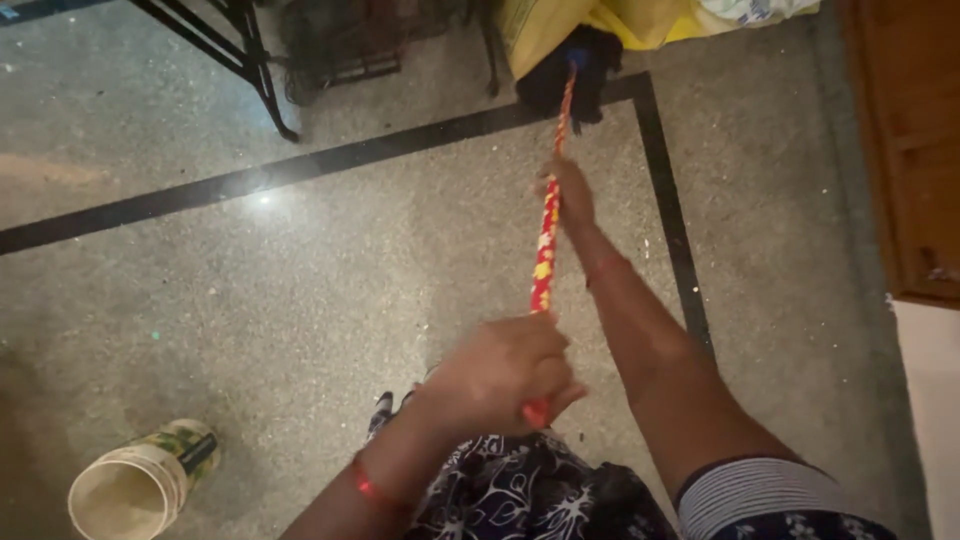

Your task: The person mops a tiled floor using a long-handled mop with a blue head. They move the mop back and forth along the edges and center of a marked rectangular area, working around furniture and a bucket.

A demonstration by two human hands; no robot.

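Note:
I hold a long red stick with yellow flower print, the handle of a broom or mop. Its dark bristle head rests on the floor at the far end, by a yellow cloth. My left hand grips the near end of the handle, close to my body. My right hand is stretched out and wrapped around the handle farther down, nearer the head. A red thread circles each wrist.
The floor is speckled grey stone with a black inlaid border line. A cream container with a green pattern stands at lower left. Black metal furniture legs are at the top, a yellow cloth beside them, a wooden door at right.

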